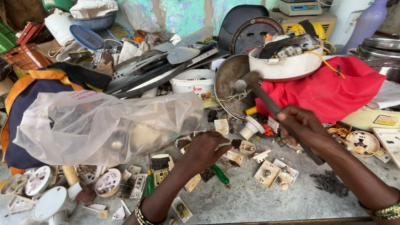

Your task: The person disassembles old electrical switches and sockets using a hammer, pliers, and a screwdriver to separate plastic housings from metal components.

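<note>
My right hand (pixel 306 127) grips the dark handle of a hammer (pixel 260 92), raised so its blurred head (pixel 246 81) hangs above the bench. My left hand (pixel 204 152) is closed on a thin metal tool whose dark tip (pixel 236 143) rests against a small cream socket part (pixel 247 147) on the grey bench top (pixel 250 196). A green-handled screwdriver (pixel 219 173) lies just under my left wrist. Broken cream switch and socket pieces (pixel 266 173) lie scattered around both hands.
A large clear plastic bag (pixel 96 121) lies at the left. A red cloth (pixel 329 89), a white appliance shell (pixel 287 66) with wires and a round metal pan (pixel 229 83) crowd the back. Small dark screws (pixel 331 183) lie at the right; white round fittings (pixel 50 200) at lower left.
</note>
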